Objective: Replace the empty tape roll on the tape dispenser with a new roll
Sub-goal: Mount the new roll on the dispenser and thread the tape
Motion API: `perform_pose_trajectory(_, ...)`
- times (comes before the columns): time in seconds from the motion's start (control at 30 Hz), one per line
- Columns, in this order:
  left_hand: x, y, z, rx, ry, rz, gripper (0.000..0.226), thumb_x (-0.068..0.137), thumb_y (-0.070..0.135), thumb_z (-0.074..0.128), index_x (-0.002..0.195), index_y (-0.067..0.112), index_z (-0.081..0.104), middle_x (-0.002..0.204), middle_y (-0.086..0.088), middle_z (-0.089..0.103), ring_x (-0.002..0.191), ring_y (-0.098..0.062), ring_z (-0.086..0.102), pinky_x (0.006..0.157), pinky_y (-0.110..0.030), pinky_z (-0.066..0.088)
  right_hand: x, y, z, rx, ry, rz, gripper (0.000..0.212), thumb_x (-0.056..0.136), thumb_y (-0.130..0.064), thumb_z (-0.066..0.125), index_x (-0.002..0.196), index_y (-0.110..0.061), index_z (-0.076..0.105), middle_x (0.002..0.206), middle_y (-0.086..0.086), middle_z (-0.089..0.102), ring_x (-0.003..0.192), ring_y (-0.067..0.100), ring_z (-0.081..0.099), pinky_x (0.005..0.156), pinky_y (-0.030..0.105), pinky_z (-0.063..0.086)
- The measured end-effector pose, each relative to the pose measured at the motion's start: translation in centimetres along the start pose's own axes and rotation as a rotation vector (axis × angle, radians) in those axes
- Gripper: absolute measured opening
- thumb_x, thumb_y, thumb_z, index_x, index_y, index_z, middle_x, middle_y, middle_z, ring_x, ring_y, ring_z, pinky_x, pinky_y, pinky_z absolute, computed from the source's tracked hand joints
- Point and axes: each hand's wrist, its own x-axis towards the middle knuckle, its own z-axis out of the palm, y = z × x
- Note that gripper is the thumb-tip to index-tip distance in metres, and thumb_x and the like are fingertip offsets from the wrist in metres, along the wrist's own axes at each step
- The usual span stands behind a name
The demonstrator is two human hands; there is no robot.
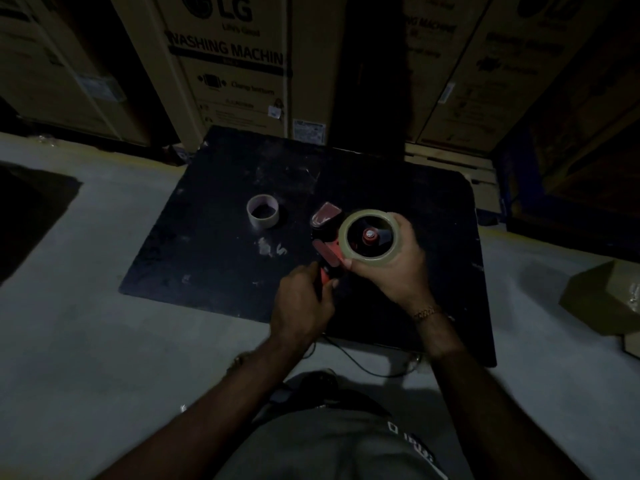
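Right hand (391, 265) round new roll (370, 236) — over dispenser (327, 233)

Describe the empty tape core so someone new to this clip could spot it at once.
Start from the black board lying on the grey floor before the cartons. The empty tape core stands alone on it, left of the red dispenser. Unlike the new roll in the right hand, it is a thin bare ring, untouched.

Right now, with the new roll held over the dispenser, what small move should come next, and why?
Probably press the new tape roll down fully onto the dispenser's red hub. The right hand holds the roll around the hub, the left hand steadies the orange handle, and the empty core already lies aside on the black board.
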Motion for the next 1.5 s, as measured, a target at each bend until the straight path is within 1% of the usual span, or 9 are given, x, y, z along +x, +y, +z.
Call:
perform_pose_trajectory(0.2,0.1,-0.7,-0.7,0.004,-0.029,0.025,0.020,0.092,0.035,0.068,0.090,0.015,0.063,0.086,-0.005,0.067,0.077,-0.026,0.065,0.064,-0.035,0.047,1.2,-0.1,-2.9,-0.057,-0.263,0.004,0.099,0.057,-0.031,0.103,0.141,-0.033,0.052,0.120,-0.015,0.069,0.116,-0.003,0.065,0.100,0.018,0.053)
perform_pose_trajectory(0.37,-0.7,-0.8,-1.0,-0.004,-0.024,0.043,0.022,0.092,0.037,0.067,0.091,0.016,0.062,0.084,-0.002,0.064,0.078,-0.025,0.063,0.066,-0.040,0.051,1.8,0.0,-4.2,-0.162,-0.447,0.066,0.117,0.055,-0.040,0.103,0.151,-0.042,0.037,0.141,-0.012,0.055,0.134,0.011,0.048,0.112,0.036,0.044)
perform_pose_trajectory(0.63,-0.3,-0.3,-1.9,-0.009,-0.027,0.043,0.023,0.092,0.038,0.068,0.095,0.016,0.065,0.086,-0.004,0.065,0.079,-0.026,0.064,0.068,-0.042,0.053,0.9,0.1,-4.3,-0.107,-0.310,0.091,0.110,0.045,-0.051,0.101,0.133,-0.039,0.037,0.143,-0.003,0.050,0.129,0.014,0.058,0.108,0.040,0.054)
perform_pose_trajectory(0.8,-0.3,-0.4,-2.1,0.002,-0.039,0.026,0.027,0.089,0.042,0.066,0.092,0.016,0.064,0.084,-0.005,0.065,0.077,-0.028,0.064,0.065,-0.040,0.051,1.4,0.0,-5.2,-0.056,-0.391,0.058,0.104,0.057,-0.026,0.103,0.144,-0.032,0.046,0.138,-0.012,0.062,0.129,0.007,0.062,0.113,0.043,0.052)
perform_pose_trajectory(0.9,-0.1,-0.5,-2.2,0.009,-0.050,0.024,0.030,0.088,0.045,0.063,0.089,0.016,0.062,0.083,-0.005,0.064,0.075,-0.028,0.063,0.064,-0.041,0.052,1.9,0.1,-5.4,-0.096,-0.423,0.054,0.109,0.053,-0.042,0.102,0.146,-0.040,0.046,0.142,-0.015,0.060,0.135,0.009,0.057,0.118,0.047,0.047)
perform_pose_trajectory(1.1,0.5,-0.4,-2.7,0.036,-0.051,0.027,0.025,0.090,0.043,0.070,0.095,0.018,0.067,0.085,-0.003,0.066,0.078,-0.025,0.065,0.066,-0.038,0.053,2.3,-0.5,-5.8,-0.071,-0.498,0.069,0.111,0.061,-0.025,0.101,0.155,-0.027,0.042,0.144,-0.018,0.059,0.132,-0.004,0.057,0.118,0.031,0.046)
perform_pose_trajectory(1.23,0.9,-0.7,-2.9,0.051,-0.079,0.034,0.023,0.088,0.047,0.067,0.094,0.025,0.067,0.087,0.002,0.067,0.080,-0.022,0.066,0.068,-0.038,0.055,2.7,-1.8,-5.6,-0.009,-0.404,0.139,0.091,0.069,-0.060,0.082,0.150,-0.030,0.051,0.141,-0.010,0.062,0.130,0.003,0.060,0.107,0.026,0.049)
perform_pose_trajectory(1.37,1.5,-1.0,-3.0,0.089,-0.141,0.073,0.028,0.086,0.055,0.063,0.098,0.031,0.068,0.089,0.010,0.069,0.082,-0.015,0.066,0.070,-0.039,0.058,4.8,-3.7,-4.4,-0.034,-0.336,0.128,0.051,0.101,-0.051,0.058,0.146,-0.026,0.058,0.134,-0.003,0.067,0.126,0.011,0.063,0.097,0.018,0.048)
perform_pose_trajectory(1.5,2.2,-0.5,-3.7,0.120,-0.203,0.114,0.039,0.085,0.056,0.064,0.119,0.039,0.070,0.100,0.009,0.072,0.094,-0.018,0.069,0.077,-0.038,0.059,7.1,-4.7,-3.0,-0.098,-0.512,0.158,0.047,0.106,-0.051,0.049,0.143,-0.025,0.063,0.137,-0.013,0.062,0.129,0.006,0.057,0.110,0.027,0.043)
